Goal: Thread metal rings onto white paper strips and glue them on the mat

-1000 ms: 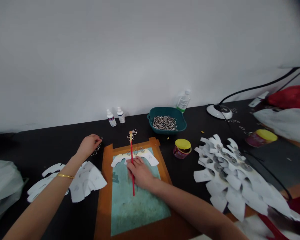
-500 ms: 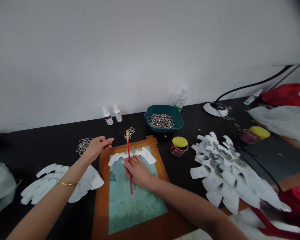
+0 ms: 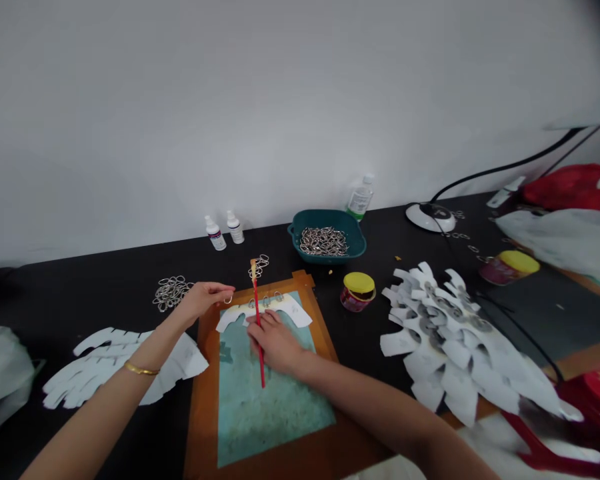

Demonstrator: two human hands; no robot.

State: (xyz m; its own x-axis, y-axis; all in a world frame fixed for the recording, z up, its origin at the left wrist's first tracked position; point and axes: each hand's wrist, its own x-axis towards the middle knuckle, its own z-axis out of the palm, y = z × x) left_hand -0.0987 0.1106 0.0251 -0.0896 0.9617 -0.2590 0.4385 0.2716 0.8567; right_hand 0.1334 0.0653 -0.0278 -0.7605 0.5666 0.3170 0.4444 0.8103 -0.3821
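My left hand (image 3: 207, 298) pinches a small metal ring (image 3: 229, 300) just beyond the left end of a curved white paper piece (image 3: 297, 312). Several rings lie along that piece's upper edge, which looks yellowish. My right hand (image 3: 275, 340) rests on the piece and holds a red-handled brush (image 3: 259, 333) upright in the picture, bristles pointing away from me. Under the paper is a green sheet (image 3: 275, 413) framed by brown tape (image 3: 203, 400). Near my left wrist lies a pile of metal rings (image 3: 170, 292), with a smaller group of rings (image 3: 261, 263) beyond the brush tip.
A teal basin (image 3: 357, 243) of metal rings stands at the back, near two small white bottles (image 3: 215, 235) and a clear bottle (image 3: 361, 199). A yellow-topped tub (image 3: 359, 292) sits right of the sheet. White paper pieces are piled left (image 3: 105, 360) and right (image 3: 460, 353).
My left hand has moved slightly right and down toward the paper piece, and a ring now shows at its fingertips. My right hand and the brush have stayed in place.
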